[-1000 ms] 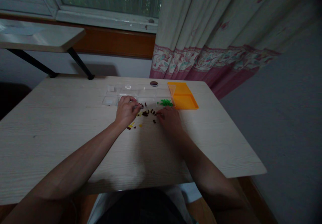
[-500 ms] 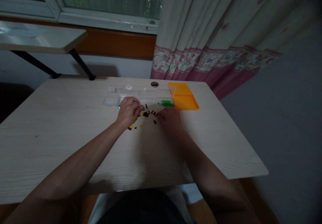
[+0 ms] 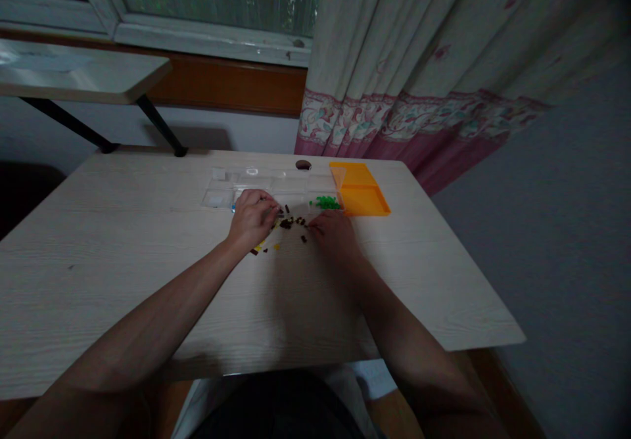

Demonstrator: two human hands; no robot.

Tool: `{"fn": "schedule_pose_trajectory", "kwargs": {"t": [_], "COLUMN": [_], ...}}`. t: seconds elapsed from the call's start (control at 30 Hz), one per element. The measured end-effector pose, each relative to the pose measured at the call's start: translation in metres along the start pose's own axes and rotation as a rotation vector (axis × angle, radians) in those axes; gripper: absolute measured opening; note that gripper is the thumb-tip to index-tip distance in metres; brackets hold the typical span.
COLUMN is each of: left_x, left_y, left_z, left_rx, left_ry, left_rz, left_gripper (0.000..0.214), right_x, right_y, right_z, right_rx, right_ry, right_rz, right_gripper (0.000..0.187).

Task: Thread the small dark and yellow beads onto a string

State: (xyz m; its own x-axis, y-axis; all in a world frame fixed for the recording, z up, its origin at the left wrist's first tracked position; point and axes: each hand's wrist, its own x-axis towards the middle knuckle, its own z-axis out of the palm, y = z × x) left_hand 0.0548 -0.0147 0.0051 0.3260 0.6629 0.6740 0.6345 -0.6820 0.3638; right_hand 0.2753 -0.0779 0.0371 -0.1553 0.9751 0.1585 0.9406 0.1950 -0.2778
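Note:
Small dark brown pieces (image 3: pixel 290 221) and a few yellow ones (image 3: pixel 258 246) lie scattered on the pale wooden table (image 3: pixel 123 261). My left hand (image 3: pixel 251 215) rests over the left side of the pile with its fingers curled in a pinch; what they hold is hidden. My right hand (image 3: pixel 332 230) lies at the right side of the pile, fingertips drawn together on a dark piece. Just behind both hands stands a clear compartment box (image 3: pixel 256 186) with green pieces (image 3: pixel 325 202) in its right cell.
The box's orange lid (image 3: pixel 362 192) lies open to the right. A dark round hole (image 3: pixel 302 164) sits in the table behind the box. A second table (image 3: pixel 73 74) stands at the far left under the window; a curtain (image 3: pixel 419 64) hangs at the back right.
Both hands have barely shifted over the pile. The view has drifted slightly.

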Motion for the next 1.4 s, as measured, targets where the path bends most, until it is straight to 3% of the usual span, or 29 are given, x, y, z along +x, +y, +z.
{"fn": "schedule_pose_trajectory", "kwargs": {"t": [0.2,0.37,0.6,0.93,1.13,1.4], "left_x": [0.003,0.004,0.004,0.003,0.004,0.003], "left_y": [0.005,0.012,0.015,0.019,0.020,0.020], "left_z": [-0.005,-0.012,-0.010,-0.015,-0.017,-0.016], "left_rx": [-0.075,-0.149,-0.170,-0.153,-0.156,-0.176], "left_ry": [-0.033,-0.107,-0.115,-0.148,-0.160,-0.130], "left_rz": [0.111,0.187,0.219,0.231,0.227,0.245], "left_gripper": [0.011,0.013,0.018,0.023,0.022,0.018], "right_x": [0.002,0.003,0.004,0.000,0.000,0.001], "right_y": [0.004,-0.001,-0.002,-0.015,-0.016,-0.014], "right_z": [0.006,0.005,0.006,0.002,0.003,0.008], "right_rx": [0.134,0.481,0.907,1.292,1.423,1.404], "right_ry": [0.113,0.195,0.042,-0.141,-0.188,-0.204], "right_rz": [-0.006,0.035,0.207,0.348,0.372,0.387], "right_gripper": [0.016,0.012,0.022,0.027,0.028,0.031]}}
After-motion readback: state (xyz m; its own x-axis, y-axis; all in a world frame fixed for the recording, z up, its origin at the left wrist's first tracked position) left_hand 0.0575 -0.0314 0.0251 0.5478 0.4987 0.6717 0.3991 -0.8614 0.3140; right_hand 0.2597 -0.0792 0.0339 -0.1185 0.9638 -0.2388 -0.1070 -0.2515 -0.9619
